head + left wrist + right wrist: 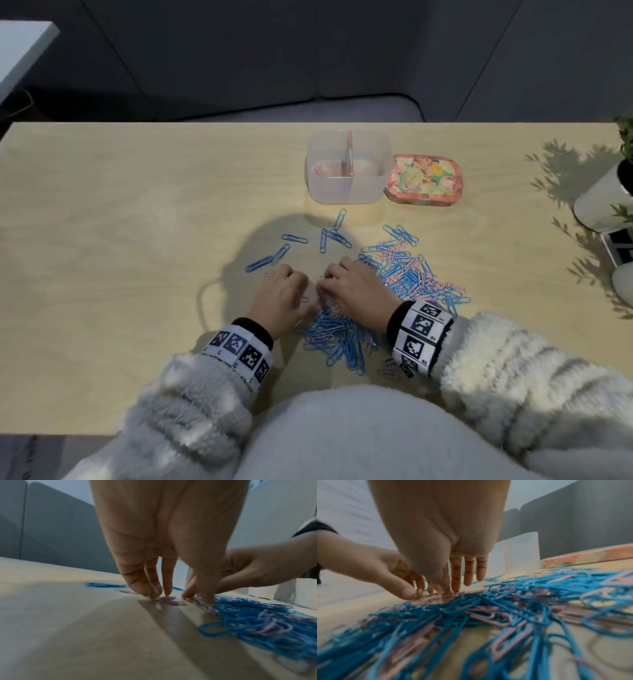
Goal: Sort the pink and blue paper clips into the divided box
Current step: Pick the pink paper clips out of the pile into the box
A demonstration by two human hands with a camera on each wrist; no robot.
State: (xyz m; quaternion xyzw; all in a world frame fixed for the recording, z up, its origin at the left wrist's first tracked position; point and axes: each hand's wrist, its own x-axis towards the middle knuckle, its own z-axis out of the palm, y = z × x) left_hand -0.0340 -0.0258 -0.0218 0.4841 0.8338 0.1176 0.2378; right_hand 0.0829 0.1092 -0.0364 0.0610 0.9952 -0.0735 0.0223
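A mixed pile of blue and pink paper clips spreads over the wooden table in front of me. My left hand and right hand lie side by side at the pile's left edge. In the left wrist view, the straight fingers of my left hand press down on a few pink clips. The straight fingers of my right hand touch pink clips next to them. The translucent divided box stands further back, with pink clips in its left compartment.
A floral lid lies just right of the box. Several loose blue clips are scattered between my hands and the box. A white plant pot stands at the table's right edge. A dark sofa is beyond the table.
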